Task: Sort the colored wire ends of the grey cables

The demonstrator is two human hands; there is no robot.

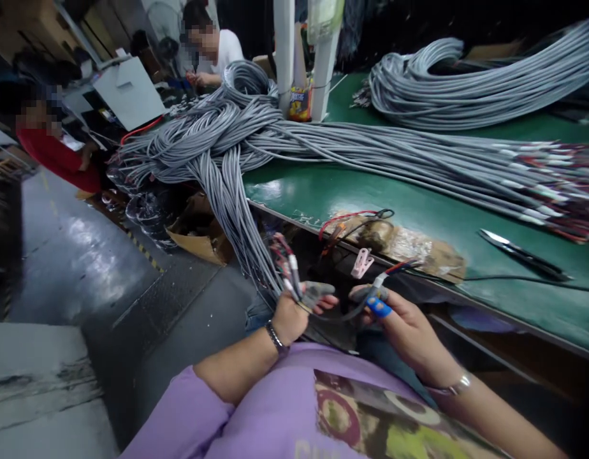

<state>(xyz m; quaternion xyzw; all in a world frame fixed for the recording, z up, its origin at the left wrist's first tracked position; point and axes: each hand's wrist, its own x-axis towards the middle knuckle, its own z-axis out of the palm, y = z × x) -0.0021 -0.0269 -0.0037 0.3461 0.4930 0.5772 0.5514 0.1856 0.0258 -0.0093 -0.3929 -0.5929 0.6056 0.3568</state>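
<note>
My left hand is closed around several grey cables, whose white-banded ends with thin coloured wires stick up above the thumb. Opposite it, my right hand pinches a single grey cable close to its end. White wrapping and loose red, blue and dark wires show past these fingers. Blue tape covers the right thumb, and grey covers sit on some fingertips of both hands. Between the hands the cable sags in a short curve. Just beyond, a pink clip is at the table edge.
Long grey cable bundles lie across the green table, some hanging over its edge. A utility knife and a taped cardboard piece rest near the front. Two co-workers are at the far left. An open carton stands below.
</note>
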